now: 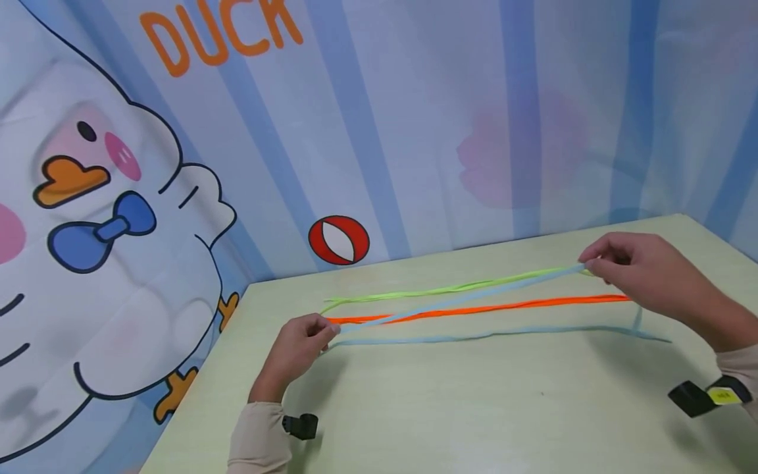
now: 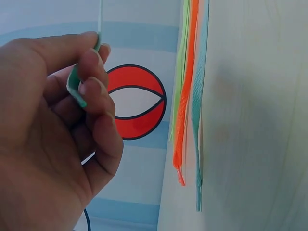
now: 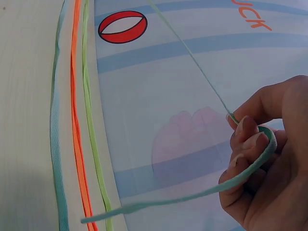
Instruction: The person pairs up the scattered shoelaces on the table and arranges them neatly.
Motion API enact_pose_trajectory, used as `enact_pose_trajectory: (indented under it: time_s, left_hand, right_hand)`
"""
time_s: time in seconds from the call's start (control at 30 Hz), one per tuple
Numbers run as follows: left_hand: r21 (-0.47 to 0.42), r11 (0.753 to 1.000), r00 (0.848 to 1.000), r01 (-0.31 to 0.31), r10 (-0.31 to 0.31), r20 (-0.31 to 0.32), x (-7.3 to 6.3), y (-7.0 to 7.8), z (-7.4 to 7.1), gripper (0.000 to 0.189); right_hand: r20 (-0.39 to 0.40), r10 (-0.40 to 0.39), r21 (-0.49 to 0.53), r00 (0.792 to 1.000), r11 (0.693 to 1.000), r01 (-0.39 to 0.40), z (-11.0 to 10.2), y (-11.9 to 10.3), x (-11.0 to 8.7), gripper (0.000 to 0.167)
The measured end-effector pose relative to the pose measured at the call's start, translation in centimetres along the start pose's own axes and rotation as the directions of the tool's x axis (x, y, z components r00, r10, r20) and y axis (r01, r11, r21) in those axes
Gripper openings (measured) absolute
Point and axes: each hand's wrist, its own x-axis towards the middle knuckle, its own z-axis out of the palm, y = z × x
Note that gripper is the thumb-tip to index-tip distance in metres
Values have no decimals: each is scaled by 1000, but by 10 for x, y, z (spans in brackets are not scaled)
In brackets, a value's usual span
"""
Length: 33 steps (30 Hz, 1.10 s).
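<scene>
A light blue flat lace [image 1: 503,288] is stretched above the table, rising from left to right. My left hand [image 1: 299,349] pinches it near one end; in the left wrist view a short green-blue tail [image 2: 73,85] pokes out among the fingers. The other side is pinched by my right hand [image 1: 657,276], and a longer loose tail [image 3: 192,195] curves out below those fingers in the right wrist view. Under the stretched lace lie a yellow-green lace [image 1: 408,294], an orange lace [image 1: 533,304] and another light blue lace [image 1: 533,330], roughly side by side.
The pale wooden table [image 1: 450,408] meets a printed cloth backdrop [image 1: 414,131] along its far edge. The cloth shows a duck, a red and white ball and blue stripes. Dark wrist cameras are strapped to both sleeves.
</scene>
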Motion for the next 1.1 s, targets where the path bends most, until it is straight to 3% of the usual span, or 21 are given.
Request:
enact_pose_trajectory:
  time_s: [0.43,0.87,1.1]
  left_hand:
    - [47,999,1000,15,-15,-5,2,-9,-2,21]
    - [37,998,999,45,-44,-17,4,-16,-1,25]
    - [72,996,999,52,-52,-3,4,-18,0,22]
  right_hand:
    - [92,59,-90,994,995,-50,-2,13,6,31]
    - [157,61,-172,986,984,-34,-6,25,10,29]
    - [272,84,-206,959,978,-28,-8,37,10,22]
